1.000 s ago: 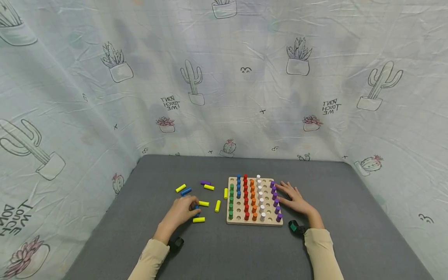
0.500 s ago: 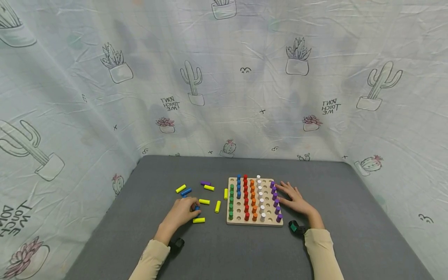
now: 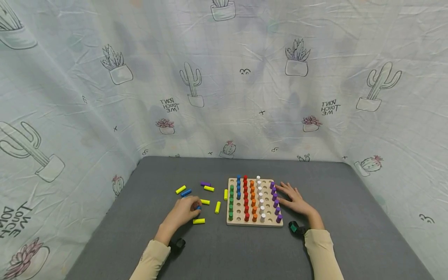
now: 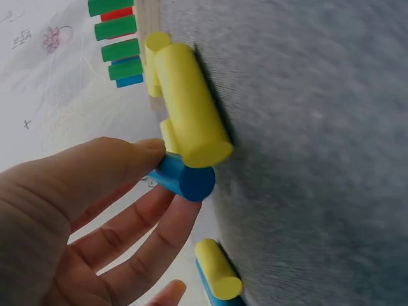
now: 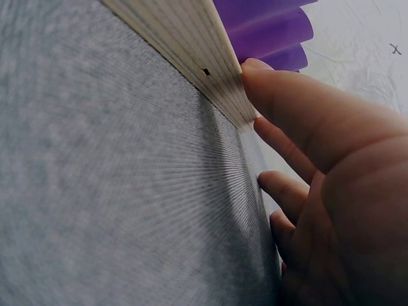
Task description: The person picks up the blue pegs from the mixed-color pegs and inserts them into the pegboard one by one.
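Note:
My left hand [image 3: 182, 210] pinches a blue peg [image 4: 194, 180] between thumb and fingers, just above the table left of the pegboard. The wooden pegboard [image 3: 245, 223] holds upright rows of green, blue, red, orange, white and purple pegs, with some bare holes among them. Beside its right edge lies my right hand [image 3: 297, 203], fingers spread. In the right wrist view the thumb [image 5: 280, 86] touches the board's edge near the purple pegs [image 5: 271, 29]. A yellow peg [image 4: 194, 105] lies close to the held one.
Several loose yellow pegs, such as one [image 3: 217, 207] by the board and one [image 3: 198, 221] in front of the left hand, lie on the grey table [image 3: 224, 252]. A loose blue peg [image 3: 186, 193] and a purple peg [image 3: 205, 184] lie farther back. A patterned cloth [image 3: 224, 89] hangs behind.
The left hand and the blue peg have shifted very slightly to the right. A yellow peg beside the fingers has moved a little. The right hand has stayed at the board.

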Action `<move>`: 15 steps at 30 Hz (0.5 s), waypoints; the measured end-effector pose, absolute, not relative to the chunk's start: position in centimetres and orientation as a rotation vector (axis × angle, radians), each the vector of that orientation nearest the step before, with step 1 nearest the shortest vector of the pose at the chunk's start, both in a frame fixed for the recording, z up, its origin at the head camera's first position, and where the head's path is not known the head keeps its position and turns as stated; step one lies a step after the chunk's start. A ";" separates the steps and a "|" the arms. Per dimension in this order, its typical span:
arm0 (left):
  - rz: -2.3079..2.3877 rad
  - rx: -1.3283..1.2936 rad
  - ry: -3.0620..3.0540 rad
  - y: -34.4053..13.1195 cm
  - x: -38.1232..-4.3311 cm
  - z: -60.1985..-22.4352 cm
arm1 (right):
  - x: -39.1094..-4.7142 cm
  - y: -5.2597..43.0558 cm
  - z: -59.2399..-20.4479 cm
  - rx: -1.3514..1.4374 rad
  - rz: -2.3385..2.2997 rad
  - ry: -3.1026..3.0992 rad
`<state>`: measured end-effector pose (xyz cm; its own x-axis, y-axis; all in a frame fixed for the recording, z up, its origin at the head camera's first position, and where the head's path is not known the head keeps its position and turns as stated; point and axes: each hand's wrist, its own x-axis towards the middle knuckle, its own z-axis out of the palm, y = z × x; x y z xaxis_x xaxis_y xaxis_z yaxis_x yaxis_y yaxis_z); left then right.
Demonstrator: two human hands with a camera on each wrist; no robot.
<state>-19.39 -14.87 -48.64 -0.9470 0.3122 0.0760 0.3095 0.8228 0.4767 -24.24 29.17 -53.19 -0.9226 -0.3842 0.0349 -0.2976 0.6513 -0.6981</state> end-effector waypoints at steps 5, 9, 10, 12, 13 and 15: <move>0.822 0.543 3.000 -14.6 -19.5 -48.1 | -24.2 29.1 -53.1 -0.577 -1.135 2.747; 0.838 0.546 2.981 -14.3 -19.6 -47.9 | -24.2 29.1 -53.1 -0.574 -1.135 2.743; 0.848 0.540 2.972 -14.2 -19.6 -47.8 | -24.2 29.1 -53.0 -0.574 -1.139 2.740; 0.865 0.542 2.959 -14.0 -19.6 -47.7 | -24.2 29.1 -53.0 -0.571 -1.146 2.738; 0.870 0.543 2.955 -13.9 -19.6 -47.6 | -24.2 29.1 -53.0 -0.570 -1.151 2.735; 0.872 0.554 2.952 -13.7 -19.6 -47.5 | -24.2 29.1 -53.0 -0.569 -1.147 2.736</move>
